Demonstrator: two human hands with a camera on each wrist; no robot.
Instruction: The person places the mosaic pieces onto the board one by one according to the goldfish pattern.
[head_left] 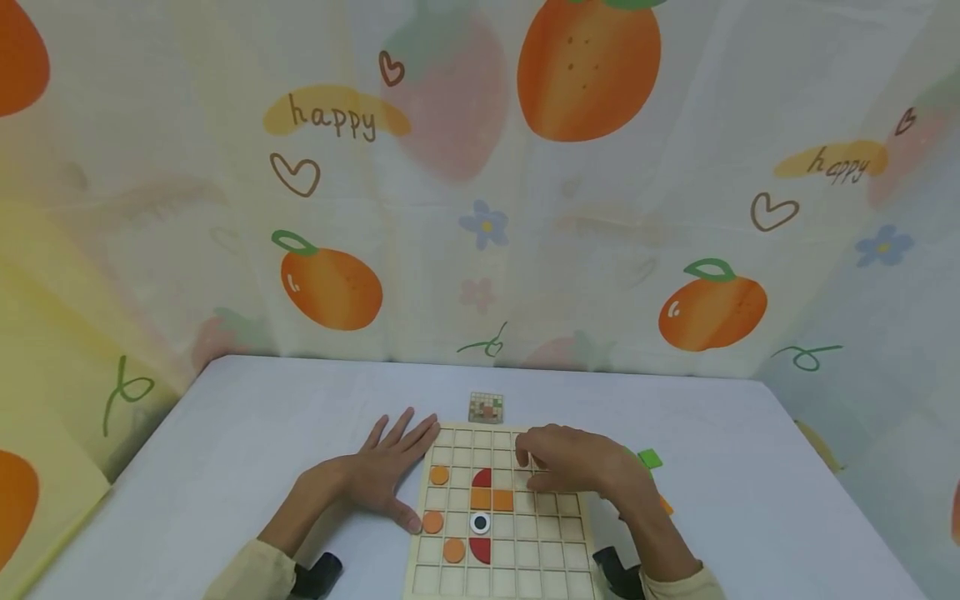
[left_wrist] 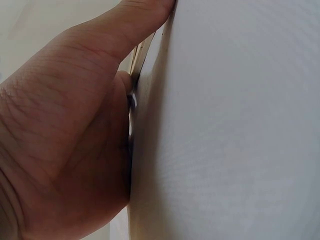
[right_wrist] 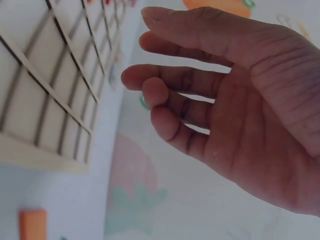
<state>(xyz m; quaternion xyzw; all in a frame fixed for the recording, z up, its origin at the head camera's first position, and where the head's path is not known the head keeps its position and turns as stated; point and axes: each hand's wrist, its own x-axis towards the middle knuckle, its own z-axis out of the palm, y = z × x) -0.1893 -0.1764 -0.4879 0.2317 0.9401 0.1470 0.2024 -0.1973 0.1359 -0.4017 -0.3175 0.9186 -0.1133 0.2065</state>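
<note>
A pale wooden grid board point(head_left: 528, 554) lies on the table. My left hand point(head_left: 382, 477) rests flat at its left side with fingers spread, thumb and fingertips at the board's edge. In the head view my right hand point(head_left: 573, 460) hovers over the board's upper right cells. The right wrist view shows its fingers loosely bent, with nothing between them. In the cells sit orange discs point(head_left: 453, 550), two orange squares point(head_left: 503, 500), two red quarter-round pieces point(head_left: 480, 550) and a black-and-white eye disc point(head_left: 480, 523).
A small patterned grid card point(head_left: 486, 407) lies just behind the board. Right of the board are a green piece point(head_left: 649, 458) and an orange piece point(right_wrist: 33, 225), partly hidden by the right arm in the head view. A fruit-printed curtain point(head_left: 480, 275) hangs behind the white table point(head_left: 247, 433).
</note>
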